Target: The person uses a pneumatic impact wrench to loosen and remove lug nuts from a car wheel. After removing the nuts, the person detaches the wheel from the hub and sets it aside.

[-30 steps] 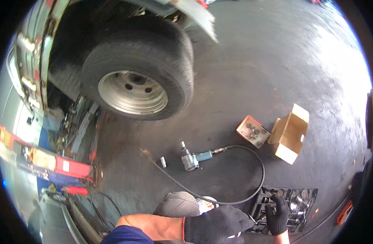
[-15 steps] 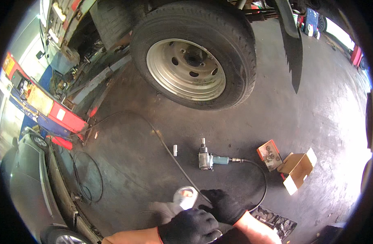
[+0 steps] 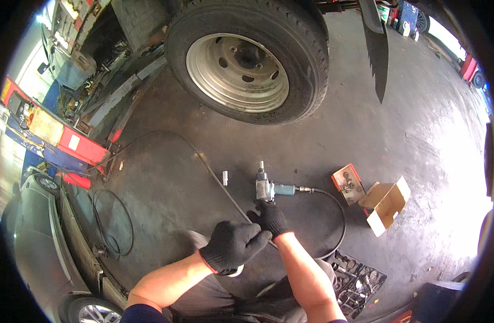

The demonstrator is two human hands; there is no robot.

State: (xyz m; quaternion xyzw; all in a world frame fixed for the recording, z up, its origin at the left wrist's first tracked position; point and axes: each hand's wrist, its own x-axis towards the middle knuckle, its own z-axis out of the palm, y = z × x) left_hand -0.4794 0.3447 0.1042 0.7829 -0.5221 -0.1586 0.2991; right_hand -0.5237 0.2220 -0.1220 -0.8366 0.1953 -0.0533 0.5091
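My left hand [image 3: 233,246], in a black knit glove, is closed with its thumb pointing right, beside my right wrist. A small white edge shows just under it; what the hand holds is mostly hidden. My right hand [image 3: 270,219], gloved alike, reaches forward with fingers apart at the near end of an air impact wrench [image 3: 266,189]. I cannot tell whether they touch. The wrench lies on the floor, a socket [image 3: 261,166] on its nose pointing away from me. Left of it stands or lies a loose chrome socket [image 3: 225,178]. A dark air hose [image 3: 220,180] runs under my hands.
A truck wheel [image 3: 241,72] hangs ahead. To the right are an open cardboard box [image 3: 386,205], a red-edged box of small parts [image 3: 349,184] and a tool case [image 3: 360,282]. A red and blue lift post [image 3: 80,142] and a grey car [image 3: 40,237] are left.
Both hands have moved forward, the right one up to the impact wrench. The white can seen beside the left hand is now almost wholly hidden. The view has tilted down slightly.
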